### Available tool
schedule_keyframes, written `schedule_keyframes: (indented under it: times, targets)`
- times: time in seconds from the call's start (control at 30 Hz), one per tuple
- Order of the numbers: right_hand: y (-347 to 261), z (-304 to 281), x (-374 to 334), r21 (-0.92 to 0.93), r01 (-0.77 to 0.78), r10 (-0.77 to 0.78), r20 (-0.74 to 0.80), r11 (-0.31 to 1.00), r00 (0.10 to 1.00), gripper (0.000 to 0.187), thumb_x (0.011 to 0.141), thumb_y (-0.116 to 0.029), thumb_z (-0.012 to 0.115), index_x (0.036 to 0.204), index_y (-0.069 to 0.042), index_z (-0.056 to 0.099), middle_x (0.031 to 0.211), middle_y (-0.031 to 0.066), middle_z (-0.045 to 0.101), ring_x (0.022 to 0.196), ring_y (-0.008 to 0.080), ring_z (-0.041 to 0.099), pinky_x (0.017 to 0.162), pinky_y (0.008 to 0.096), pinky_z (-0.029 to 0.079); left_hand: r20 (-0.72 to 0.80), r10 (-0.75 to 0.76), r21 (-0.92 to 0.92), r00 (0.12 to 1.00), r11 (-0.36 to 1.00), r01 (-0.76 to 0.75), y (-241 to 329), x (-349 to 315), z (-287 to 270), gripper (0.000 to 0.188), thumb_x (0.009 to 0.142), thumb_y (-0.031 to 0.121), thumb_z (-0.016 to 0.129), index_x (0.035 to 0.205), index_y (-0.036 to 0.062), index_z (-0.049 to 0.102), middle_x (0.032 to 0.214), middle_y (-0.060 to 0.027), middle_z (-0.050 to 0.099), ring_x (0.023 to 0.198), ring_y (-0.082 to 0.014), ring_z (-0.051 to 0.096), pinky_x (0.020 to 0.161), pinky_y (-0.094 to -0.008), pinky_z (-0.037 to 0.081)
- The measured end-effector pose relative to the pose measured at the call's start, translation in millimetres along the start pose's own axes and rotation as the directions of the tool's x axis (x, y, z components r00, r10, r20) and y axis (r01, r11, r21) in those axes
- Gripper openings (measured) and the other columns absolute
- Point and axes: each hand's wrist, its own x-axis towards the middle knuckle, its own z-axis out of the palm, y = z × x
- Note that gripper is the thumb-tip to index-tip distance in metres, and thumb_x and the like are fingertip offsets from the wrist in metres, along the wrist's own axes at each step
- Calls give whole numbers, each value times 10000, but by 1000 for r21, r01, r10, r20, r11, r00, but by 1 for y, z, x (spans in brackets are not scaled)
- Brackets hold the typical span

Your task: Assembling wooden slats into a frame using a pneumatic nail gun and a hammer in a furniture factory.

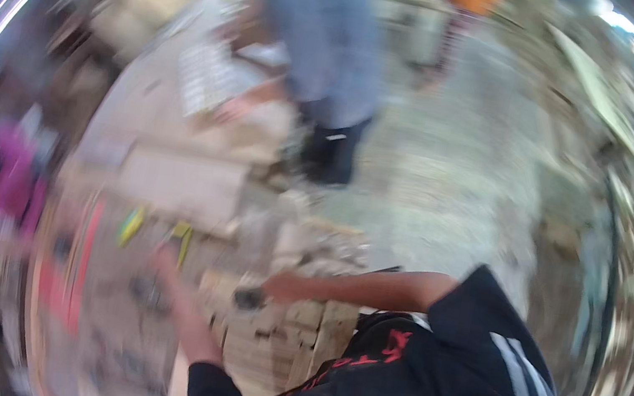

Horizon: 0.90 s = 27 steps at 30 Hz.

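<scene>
The whole picture is smeared by motion. My right hand (283,286) reaches left across a stack of pale wooden blocks (299,332) and looks closed around a small dark object (249,298). My left hand (170,269) stretches forward over the workbench (169,172) with its fingers out and nothing in it, close to a yellow-handled tool (181,238). My dark sleeves with a red print and white stripes fill the lower right.
Another person in a grey-blue top (321,29) stands at the bench's far end, one hand (233,108) beside a white gridded sheet (209,77). A yellow-green item (130,225), a red strip (80,266) and something pink (8,182) lie at the left. Rough grey floor (454,188) spreads to the right.
</scene>
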Motion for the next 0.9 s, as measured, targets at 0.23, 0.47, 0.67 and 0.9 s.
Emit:
schedule_keyframes:
  times: [0.23,0.47,0.67,0.9]
  targets:
    - [-37,-33,24,176,-610,471,487,772,736,296,673,-232,696,862,-6,717,835,193,700,734,326,694,607,477,516,-237,158,341,959,938,-71,-79,74,64,268,848,219,570,980,52,733,993,-174,701,910,-371,654,813,-448,514]
    - [-75,-60,32,63,-485,433,362,872,825,224,660,-185,619,735,7,706,694,164,681,679,308,696,554,439,532,-129,216,291,968,941,-172,-106,76,35,235,812,222,614,944,49,704,941,-157,693,882,-359,647,793,-461,503]
    - [-76,-84,29,68,-624,511,509,778,693,323,617,-212,643,828,20,719,821,212,683,776,378,653,640,487,486,0,312,337,950,895,-294,-90,60,47,206,836,227,625,933,60,695,934,-164,681,898,-359,634,802,-457,500]
    - [-59,-74,24,210,-624,498,438,753,749,329,578,-196,655,808,33,710,823,212,681,767,369,639,626,493,463,36,274,394,961,880,-266,-74,41,34,198,843,240,651,933,67,682,957,-156,671,915,-357,632,797,-478,495]
